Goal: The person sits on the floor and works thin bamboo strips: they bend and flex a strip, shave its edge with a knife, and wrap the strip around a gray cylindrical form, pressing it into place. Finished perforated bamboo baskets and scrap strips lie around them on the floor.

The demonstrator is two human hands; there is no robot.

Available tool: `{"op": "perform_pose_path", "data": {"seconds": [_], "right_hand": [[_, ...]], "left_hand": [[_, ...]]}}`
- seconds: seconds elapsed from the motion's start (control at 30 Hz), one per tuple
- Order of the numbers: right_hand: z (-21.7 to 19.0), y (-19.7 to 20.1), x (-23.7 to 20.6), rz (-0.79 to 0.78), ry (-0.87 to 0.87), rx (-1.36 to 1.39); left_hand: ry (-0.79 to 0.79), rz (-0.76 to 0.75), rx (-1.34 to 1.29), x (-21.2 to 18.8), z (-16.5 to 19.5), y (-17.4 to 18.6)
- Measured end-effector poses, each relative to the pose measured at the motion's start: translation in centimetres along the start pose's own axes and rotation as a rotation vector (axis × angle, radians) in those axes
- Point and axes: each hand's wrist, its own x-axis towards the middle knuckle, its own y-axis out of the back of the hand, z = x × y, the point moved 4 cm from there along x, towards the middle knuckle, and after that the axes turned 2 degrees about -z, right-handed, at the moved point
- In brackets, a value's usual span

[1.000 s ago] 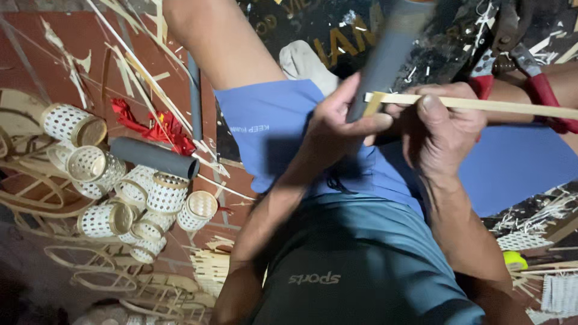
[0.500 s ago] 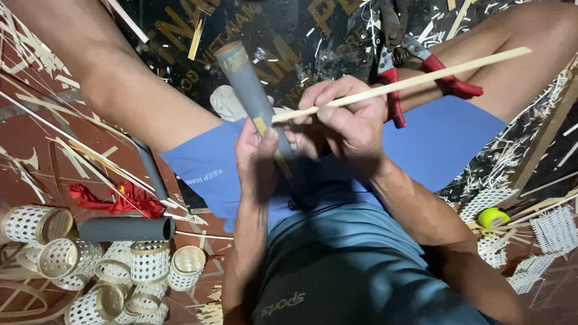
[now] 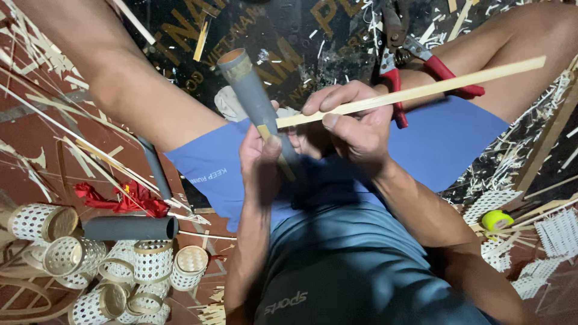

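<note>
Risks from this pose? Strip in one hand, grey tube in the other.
1. The bamboo strip sticks out long past the right hand; its free end could swing and snag the red-handled pliers lying close under it.
2. The left hand grips the grey tube low, with a thin sliver pinned under the thumb; the sliver might slip or splinter.
3. Shavings litter the floor near the bare legs.

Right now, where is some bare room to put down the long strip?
The blue shorts right of the right hand, below the red pliers, are bare. The floor at left is crowded: woven cups, a grey tube, red cloth and splinters.
</note>
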Motion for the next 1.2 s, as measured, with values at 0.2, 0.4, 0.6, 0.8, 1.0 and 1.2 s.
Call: {"op": "perform_pose_path", "data": {"seconds": [0.2,0.4,0.6,0.8,1.0,1.2], "right_hand": [[0.1,1.3,0.2,0.169,-0.059,-0.32],[1.9,1.9,0.4,0.126,0.007,-0.162],[3.8,1.9,-0.1,0.103,-0.065,-0.166],[4.1,1.6,-0.3,0.074,-0.077,-0.246],[4.2,1.1,-0.5,0.087,-0.046,-0.318],[3.7,-1.0,-0.7,0.026,-0.002,-0.46]], "left_hand": [[0.039,0.034,-0.017,0.7,-0.9,1.1],[0.068,0.032,0.244,1.0,-1.1,2.2],[0.004,0.058,0.171,1.0,-0.3,1.8],[-0.038,0.038,0.179,0.8,0.3,1.4],[0.001,0.068,0.221,1.0,0.0,2.2],[-0.053,0.367,0.291,1.5,-2.2,3.2]]}}
